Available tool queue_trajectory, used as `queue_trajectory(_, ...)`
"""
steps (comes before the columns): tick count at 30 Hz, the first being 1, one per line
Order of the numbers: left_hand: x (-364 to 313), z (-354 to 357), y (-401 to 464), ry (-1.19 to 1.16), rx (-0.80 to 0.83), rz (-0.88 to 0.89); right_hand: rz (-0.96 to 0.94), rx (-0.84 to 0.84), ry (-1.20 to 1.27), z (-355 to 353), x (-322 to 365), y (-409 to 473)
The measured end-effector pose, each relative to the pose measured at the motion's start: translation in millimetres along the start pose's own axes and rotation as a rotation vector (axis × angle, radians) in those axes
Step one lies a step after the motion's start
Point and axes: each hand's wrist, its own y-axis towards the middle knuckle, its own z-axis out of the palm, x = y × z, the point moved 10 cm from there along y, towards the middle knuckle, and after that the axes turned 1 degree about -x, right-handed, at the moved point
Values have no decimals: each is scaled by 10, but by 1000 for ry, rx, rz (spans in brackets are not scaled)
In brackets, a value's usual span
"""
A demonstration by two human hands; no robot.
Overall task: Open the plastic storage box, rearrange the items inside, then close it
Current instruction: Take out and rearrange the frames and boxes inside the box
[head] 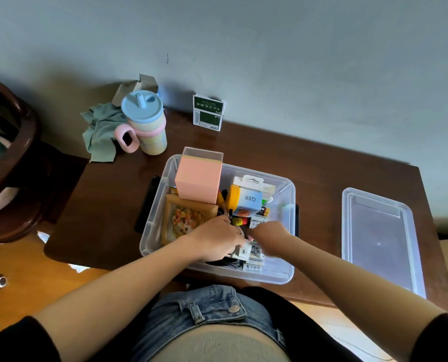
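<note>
Clear plastic storage box [152, 205], thin-walled, light, probably flexy; best gripped by the rim at the short ends. Open at table [309, 165] centre, long axis slanting left-far to right-near; lid [382, 239] flat, well apart right. Left hand [217, 239] curled round a white item [241, 250]; right hand [267, 232] buried among contents, grip unclear.
</note>
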Motion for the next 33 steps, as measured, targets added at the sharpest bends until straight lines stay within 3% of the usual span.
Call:
queue_trajectory(4, -2, -252, -134, -51, -157, 61, -20, 28, -162, 44, 111, 71)
queue_trajectory(8, 53, -598, -427, -86, -440, 111, 54, 2, -138, -9, -1, 93)
queue_trajectory(11, 179, -766, -645, -105, -612, 66, 178, -27, -54, -59, -131, 101)
queue_trajectory(16, 436, -868, -906, -89, -744, -96, 267, -56, 6, -103, -190, 123)
queue_trajectory(22, 792, -825, -1133, -23, -784, -364, 315, -34, 15, -65, -218, 96)
queue_trajectory(33, 935, -644, -1167, 8, -662, -485, 319, -32, 132, -103, -182, -20)
